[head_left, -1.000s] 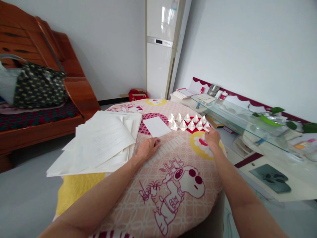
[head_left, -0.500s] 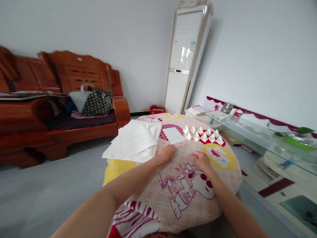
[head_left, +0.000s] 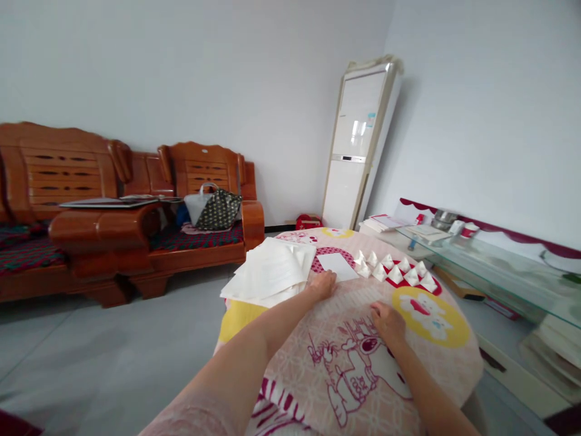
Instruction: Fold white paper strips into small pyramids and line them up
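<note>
My left hand point(head_left: 323, 283) rests on the cloth-covered round table, fingers curled together. Its fingertips lie at the near edge of a small white sheet of paper point(head_left: 340, 268); whether they grip it is hidden. My right hand point(head_left: 389, 322) is to the right and nearer to me, with thumb and fingers drawn together above the printed cloth point(head_left: 318, 375). A faint pale patch shows between the hands; I cannot tell if it is a thin sheet or the cloth's pattern. Beyond my right hand stand several small white folded paper peaks point(head_left: 395, 274) in two rows.
A stack of large white sheets point(head_left: 267, 269) lies at the table's left side. On the right stands a glass-topped cabinet point(head_left: 490, 266) with papers, a metal pot and a red cup. A wooden sofa point(head_left: 200, 242) with a bag and a tall air conditioner point(head_left: 356, 145) are behind.
The view has swung left and up, so things sit farther right and lower. My left hand now overlaps the near edge of the small sheet. The paper peaks keep their places.
</note>
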`<state>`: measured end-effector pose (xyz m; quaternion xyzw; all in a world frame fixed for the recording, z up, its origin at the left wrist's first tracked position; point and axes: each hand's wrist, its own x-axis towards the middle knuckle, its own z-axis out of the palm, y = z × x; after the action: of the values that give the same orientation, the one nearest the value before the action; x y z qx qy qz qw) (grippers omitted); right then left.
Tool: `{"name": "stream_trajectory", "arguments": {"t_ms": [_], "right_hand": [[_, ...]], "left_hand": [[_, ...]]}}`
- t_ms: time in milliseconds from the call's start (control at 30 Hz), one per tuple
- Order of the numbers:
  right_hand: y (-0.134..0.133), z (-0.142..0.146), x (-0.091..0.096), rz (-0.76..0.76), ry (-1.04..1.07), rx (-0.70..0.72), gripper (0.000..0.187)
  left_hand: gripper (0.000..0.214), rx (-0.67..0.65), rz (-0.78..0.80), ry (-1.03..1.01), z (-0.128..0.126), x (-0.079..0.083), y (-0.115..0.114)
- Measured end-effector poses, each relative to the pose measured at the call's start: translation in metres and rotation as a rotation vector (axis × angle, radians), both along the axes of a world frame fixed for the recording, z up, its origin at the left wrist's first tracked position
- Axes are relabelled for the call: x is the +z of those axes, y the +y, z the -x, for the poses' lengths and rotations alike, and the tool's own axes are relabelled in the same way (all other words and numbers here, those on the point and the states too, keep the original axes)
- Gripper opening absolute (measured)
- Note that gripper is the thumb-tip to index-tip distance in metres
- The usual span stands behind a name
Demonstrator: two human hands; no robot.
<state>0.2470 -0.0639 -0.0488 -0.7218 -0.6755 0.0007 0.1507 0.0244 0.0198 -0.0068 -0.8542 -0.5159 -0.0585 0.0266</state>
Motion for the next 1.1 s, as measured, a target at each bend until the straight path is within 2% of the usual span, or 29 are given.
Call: {"name": "stream_trajectory", "arguments": {"t_ms": [100, 233, 367, 500, 600, 767, 867, 900, 1000, 1100], "right_hand": [[-0.001, 0.004, 0.001, -0.003, 0.000, -0.002, 0.030], [-0.004, 0.009, 0.004, 0.009, -0.007, -0.021, 0.029], [-0.007, 0.014, 0.010, 0.023, -0.032, -0.035, 0.028], [-0.010, 0.017, 0.016, 0.026, -0.063, -0.038, 0.031], [-0.011, 0.017, 0.016, 0.019, -0.057, -0.037, 0.030], [-0.010, 0.013, 0.012, -0.057, 0.031, -0.004, 0.025], [-0.008, 0.014, 0.011, -0.165, 0.210, 0.085, 0.038], [-0.007, 0.016, 0.011, -0.189, 0.301, 0.124, 0.043], [-0.005, 0.020, 0.011, -0.218, 0.586, 0.175, 0.052], [-0.005, 0.022, 0.008, -0.248, 0.689, 0.122, 0.050]], "left_hand": [[0.026, -0.024, 0.017, 0.056, -0.002, -0.004, 0.013], [0.030, -0.029, 0.010, 0.088, 0.003, -0.006, 0.021], [0.041, -0.028, 0.007, 0.095, 0.004, -0.006, 0.023], [0.030, -0.047, 0.025, 0.095, -0.003, -0.001, 0.022], [0.034, -0.042, 0.019, 0.072, -0.003, 0.002, 0.018], [0.037, -0.001, -0.006, -0.008, -0.001, -0.001, -0.008], [0.037, 0.004, -0.006, -0.074, -0.006, -0.006, -0.036], [0.035, -0.011, -0.004, -0.155, -0.009, -0.008, -0.046], [0.030, -0.147, 0.052, -0.336, -0.017, -0.011, -0.072], [0.027, -0.327, 0.156, -0.413, -0.019, -0.013, -0.083]]}}
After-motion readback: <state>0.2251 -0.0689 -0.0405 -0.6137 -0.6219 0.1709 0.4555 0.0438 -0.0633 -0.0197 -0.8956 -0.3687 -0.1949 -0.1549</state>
